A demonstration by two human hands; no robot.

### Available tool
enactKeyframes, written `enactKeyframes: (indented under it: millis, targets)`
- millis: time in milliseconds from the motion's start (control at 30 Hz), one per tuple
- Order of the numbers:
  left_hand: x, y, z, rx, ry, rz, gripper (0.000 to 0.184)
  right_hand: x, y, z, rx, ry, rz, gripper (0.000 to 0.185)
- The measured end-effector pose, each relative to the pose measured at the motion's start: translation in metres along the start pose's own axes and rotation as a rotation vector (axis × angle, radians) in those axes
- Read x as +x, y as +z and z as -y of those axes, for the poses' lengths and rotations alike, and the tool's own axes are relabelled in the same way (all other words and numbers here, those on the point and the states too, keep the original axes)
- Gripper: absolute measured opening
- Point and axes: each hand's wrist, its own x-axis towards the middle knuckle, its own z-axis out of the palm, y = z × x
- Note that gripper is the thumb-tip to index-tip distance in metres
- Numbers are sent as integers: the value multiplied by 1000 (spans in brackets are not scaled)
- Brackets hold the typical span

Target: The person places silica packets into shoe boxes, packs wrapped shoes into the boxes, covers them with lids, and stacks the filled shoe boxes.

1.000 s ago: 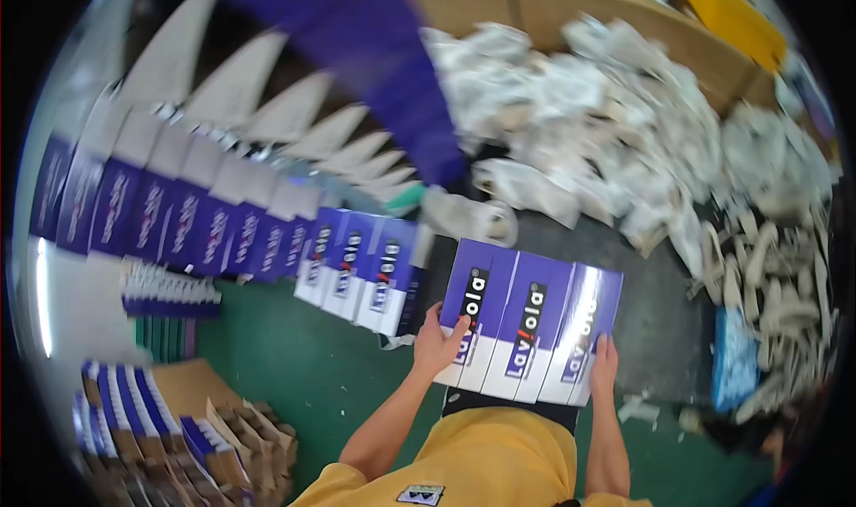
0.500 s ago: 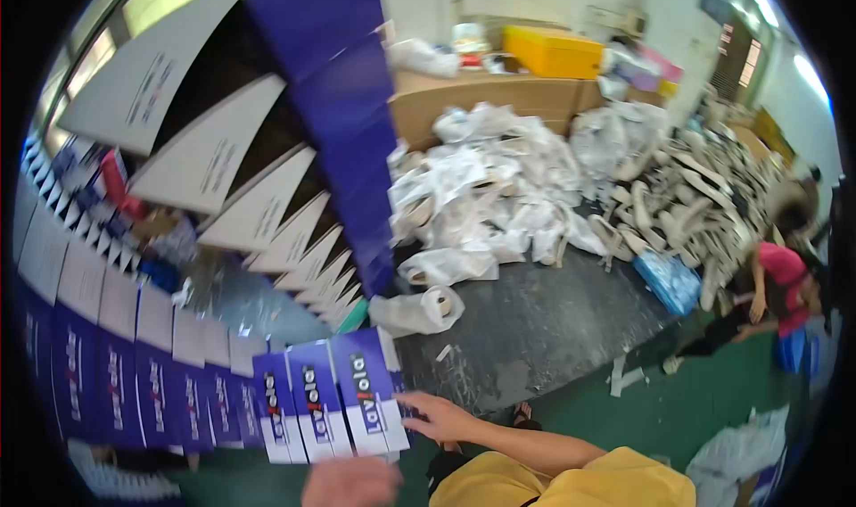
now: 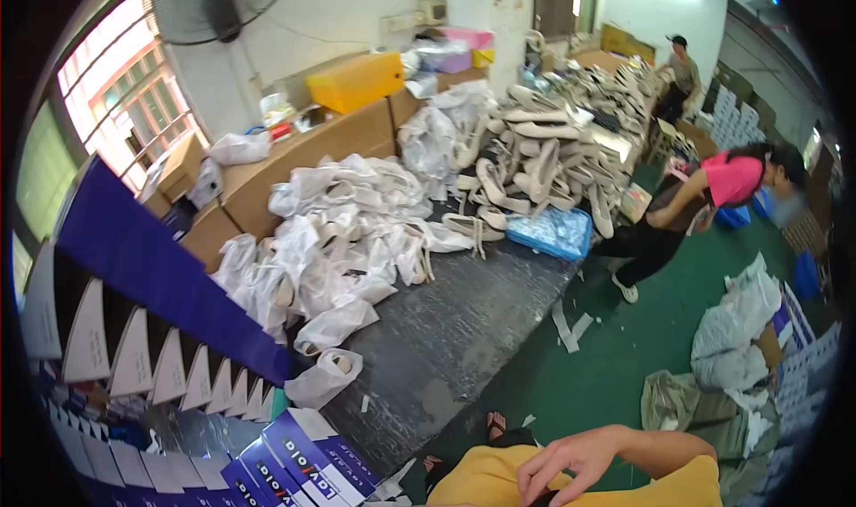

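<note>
My right hand (image 3: 571,467) is close against the front of my yellow shirt (image 3: 481,476), its fingers bent down. Something small and dark shows at the fingertips, cut off by the frame's lower edge, and I cannot make out what it is. My left hand is out of view. To the left of my body, purple and white Laviola shoe boxes (image 3: 294,462) stand side by side, apart from my right hand. Beyond them rises a stack of open purple boxes (image 3: 169,266) with white flaps.
A dark worktable (image 3: 455,338) carries white-wrapped shoes (image 3: 330,230), a heap of loose beige shoes (image 3: 544,159) and a blue plastic packet (image 3: 553,232). One person in a pink top (image 3: 727,177) bends beside it; another person (image 3: 685,74) stands farther back. Plastic sacks (image 3: 736,333) lie right.
My view has swung to the right. My right hand has left the Laviola boxes and come back to my shirt front. My left hand, blurred at the bottom before, has gone out of view.
</note>
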Motion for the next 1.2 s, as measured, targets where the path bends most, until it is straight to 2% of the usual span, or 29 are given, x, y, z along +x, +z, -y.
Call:
enactKeyframes:
  millis: [33, 133, 200, 267, 300, 333, 367, 400, 533, 667, 767, 833, 967, 1200]
  targets:
    - [13, -3, 14, -52, 36, -20, 33, -12, 1, 3, 17, 2, -31, 31]
    - [57, -19, 52, -140, 95, 38, 30, -32, 0, 9, -212, -186, -324, 23]
    - [80, -21, 71, -223, 92, 20, 28, -45, -4, 9, -197, -176, -382, 18]
    - [89, -15, 77, 86, 96, -16, 19, -56, -7, 5, -276, -191, -444, 15]
    - [88, -12, 82, 56, 62, -43, 19, -62, -12, 3, -365, -203, -493, 17]
    - [84, -10, 86, 265, 143, -124, 17, -68, -15, 2, -316, -191, -509, 17]
    - [81, -7, 90, 485, 215, -196, 14, -72, -18, 2, -409, -169, -610, 18]
    - [77, -4, 94, 482, 181, -215, 14, -76, -19, 0, -510, -148, -700, 19]
    - [63, 5, 102, 663, 184, -337, 16, -76, -17, -14, -451, -148, -800, 24]
    - [61, 13, 115, 683, 139, -472, 15, -80, -28, -16, -375, -109, -766, 23]
    - [70, -11, 135, 635, 50, -468, 18, -78, -39, -10, -364, -65, -671, 21]
    - [73, -24, 125, 616, -354, -286, 21, -76, -44, -9, -360, -45, -621, 20]
    - [55, -22, 134, 550, -270, -309, 27, -72, -54, -14, -148, -15, -564, 16]
    - [63, -17, 127, 700, -356, -251, 26, -69, -67, -22, 171, 75, -428, 11]
